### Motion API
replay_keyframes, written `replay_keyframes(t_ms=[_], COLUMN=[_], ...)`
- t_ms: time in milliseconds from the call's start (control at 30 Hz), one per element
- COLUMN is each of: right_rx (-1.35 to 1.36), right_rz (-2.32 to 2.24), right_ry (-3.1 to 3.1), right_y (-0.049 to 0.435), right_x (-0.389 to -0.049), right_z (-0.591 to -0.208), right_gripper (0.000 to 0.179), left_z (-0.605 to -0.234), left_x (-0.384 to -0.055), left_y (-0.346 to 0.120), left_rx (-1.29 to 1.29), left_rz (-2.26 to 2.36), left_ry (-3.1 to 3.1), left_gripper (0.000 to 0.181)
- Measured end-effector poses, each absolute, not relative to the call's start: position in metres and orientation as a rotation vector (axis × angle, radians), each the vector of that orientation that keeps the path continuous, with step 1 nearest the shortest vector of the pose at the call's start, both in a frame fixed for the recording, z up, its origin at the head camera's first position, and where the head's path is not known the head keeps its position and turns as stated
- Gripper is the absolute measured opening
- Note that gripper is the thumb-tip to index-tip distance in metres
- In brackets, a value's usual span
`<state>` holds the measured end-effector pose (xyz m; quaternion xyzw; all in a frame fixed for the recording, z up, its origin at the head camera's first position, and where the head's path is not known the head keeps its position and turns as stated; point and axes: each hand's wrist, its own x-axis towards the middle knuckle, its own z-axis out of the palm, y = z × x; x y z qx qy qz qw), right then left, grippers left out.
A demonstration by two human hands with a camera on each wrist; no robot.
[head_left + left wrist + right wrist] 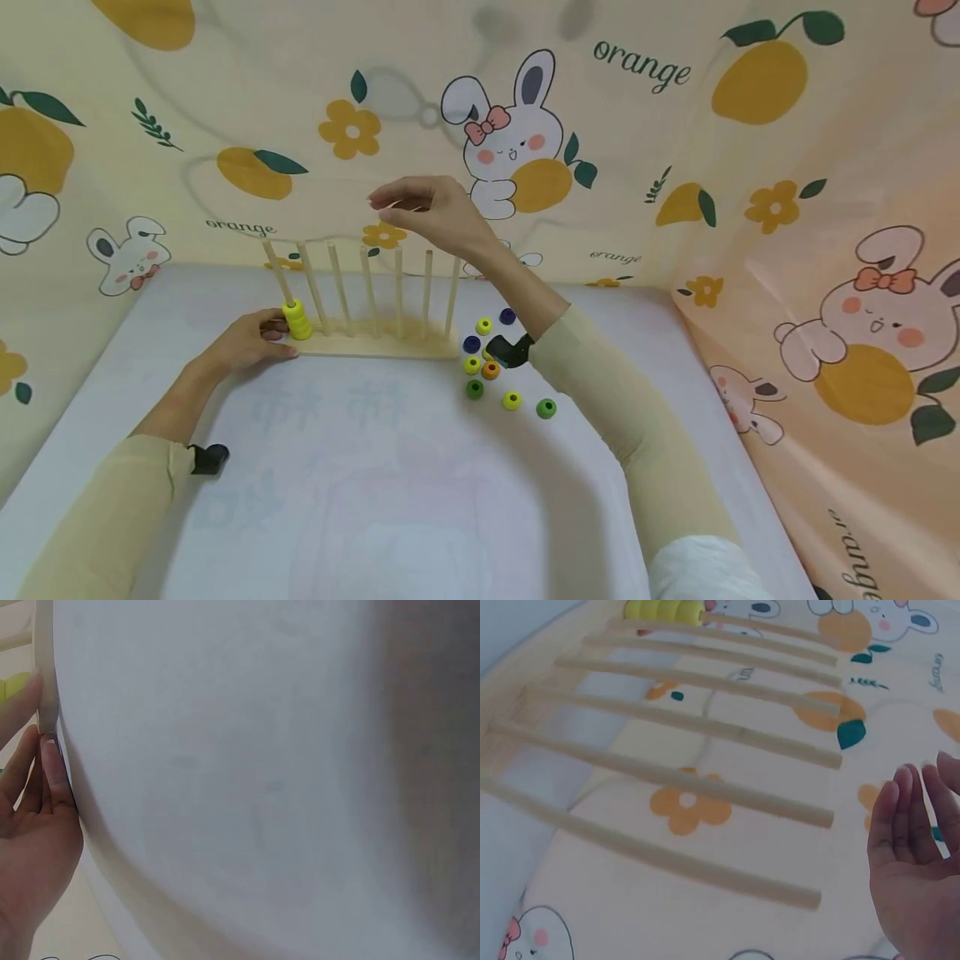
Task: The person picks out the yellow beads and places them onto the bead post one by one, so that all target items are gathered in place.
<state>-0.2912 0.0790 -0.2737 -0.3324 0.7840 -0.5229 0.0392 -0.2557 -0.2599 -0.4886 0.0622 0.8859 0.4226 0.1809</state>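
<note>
A wooden peg rack (382,346) with several upright rods stands on the white table. On its leftmost rod sits a stack of yellow beads (297,320), also seen in the right wrist view as a yellow stack (664,611). My left hand (251,340) grips the left end of the base, thumb in front and fingers behind; the left wrist view shows the hand (37,847) against that end. Above the rods hovers my right hand (435,212), touching nothing. Its fingers look nearly straight in the right wrist view, and no bead shows in the hand (919,877).
Right of the rack lie several loose beads: yellow (512,401), green (546,408), orange (491,370) and dark blue (507,316). The right forearm passes over some of them. A patterned cloth (285,100) with rabbits and oranges rises behind the table (390,500) and along its sides.
</note>
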Motion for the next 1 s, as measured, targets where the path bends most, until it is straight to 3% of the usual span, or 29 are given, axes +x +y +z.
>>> replay_keyframes(t_ms=[1000], right_rx=[-0.899], right_rz=[-1.550], right_ry=[2.474], right_y=[0.183], right_x=[-0.229], right_z=[-0.303], right_gripper=[0.024], left_z=[-0.486], left_x=[-0.256], left_y=[-0.261], left_rx=[0.199], left_rz=[1.166], left_ry=[2.521], left_gripper=[0.088])
